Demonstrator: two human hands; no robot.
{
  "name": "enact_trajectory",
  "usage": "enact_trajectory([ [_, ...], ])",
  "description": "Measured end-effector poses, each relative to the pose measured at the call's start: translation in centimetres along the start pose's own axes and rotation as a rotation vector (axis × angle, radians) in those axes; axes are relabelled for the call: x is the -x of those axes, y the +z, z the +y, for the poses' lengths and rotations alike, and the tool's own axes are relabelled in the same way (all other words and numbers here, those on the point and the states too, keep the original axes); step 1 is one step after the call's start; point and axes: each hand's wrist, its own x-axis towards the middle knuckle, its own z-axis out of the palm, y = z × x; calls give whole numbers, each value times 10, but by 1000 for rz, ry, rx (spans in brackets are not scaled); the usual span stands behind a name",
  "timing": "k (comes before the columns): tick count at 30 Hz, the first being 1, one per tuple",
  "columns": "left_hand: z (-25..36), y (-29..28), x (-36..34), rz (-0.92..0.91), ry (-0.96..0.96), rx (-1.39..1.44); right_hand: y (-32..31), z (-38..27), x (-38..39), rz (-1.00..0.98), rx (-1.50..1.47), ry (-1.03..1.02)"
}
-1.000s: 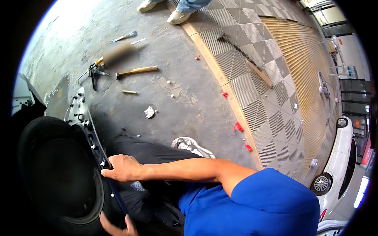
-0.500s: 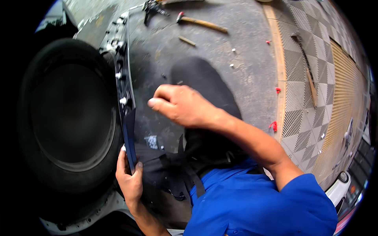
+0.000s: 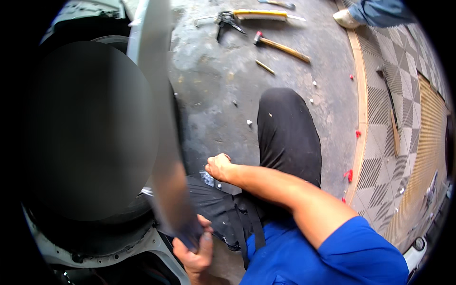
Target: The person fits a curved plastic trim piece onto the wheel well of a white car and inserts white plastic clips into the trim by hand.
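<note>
My left hand (image 3: 194, 249) grips the lower end of a long strip-like panel (image 3: 161, 118), which stretches up past the top of the view and is smeared by motion. Beside it on the left is a dark, blurred wheel (image 3: 90, 137) in the white car's bodywork (image 3: 118, 254). My right hand (image 3: 218, 166) is curled closed, apart from the panel, above a small clear bag (image 3: 207, 178); whether it holds anything is hidden. My bent black-trousered knee (image 3: 287, 128) is just right of that hand.
A caulking gun (image 3: 228, 21), hammer (image 3: 285, 50) and short rod (image 3: 264, 67) lie on the concrete. Right, beyond a wooden edge strip (image 3: 359, 95), lie grid tiles with a long-handled tool (image 3: 394, 133). A co-worker's shoe (image 3: 346, 19) is at top right, a white car (image 3: 413, 256) at lower right.
My right hand has left the panel, where it was a second ago. My left hand has taken hold of its lower end, and the panel has swung, now blurred. The view has shifted.
</note>
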Motion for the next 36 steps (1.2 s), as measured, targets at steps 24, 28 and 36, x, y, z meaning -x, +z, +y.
enact_trajectory([
  [24, -81, -29, 51, -479, 335, -27, 97, -28, -73, 291, 92, -218],
  [28, -75, -32, 54, -491, 292, -49, 70, -7, -67, 343, 78, -66],
  [36, -70, -46, 36, -549, 174, 35, 38, 12, -56, 292, -58, 260],
])
